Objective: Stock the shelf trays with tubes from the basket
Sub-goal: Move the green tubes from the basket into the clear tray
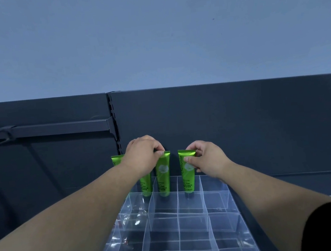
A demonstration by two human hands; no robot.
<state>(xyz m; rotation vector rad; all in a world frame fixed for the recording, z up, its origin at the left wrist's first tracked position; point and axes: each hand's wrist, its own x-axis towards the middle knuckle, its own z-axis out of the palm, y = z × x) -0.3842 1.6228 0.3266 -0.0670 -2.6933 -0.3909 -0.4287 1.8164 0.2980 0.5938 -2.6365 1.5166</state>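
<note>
Forearms [68, 215] over clear tray [178, 225] — left hand [143, 157] pinches middle tube [164, 178], right hand [206, 159] the right tube [188, 180] — upright, crimps up.

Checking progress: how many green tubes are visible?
3, in the back row of the tray: right tube pinched by the right hand, middle tube pinched by the left hand, left tube partly behind that wrist, possibly hiding another.

We view from head height, facing forward and slightly down, close over the clear divided tray [178, 225], toward the dark back panel [241, 128].
</note>
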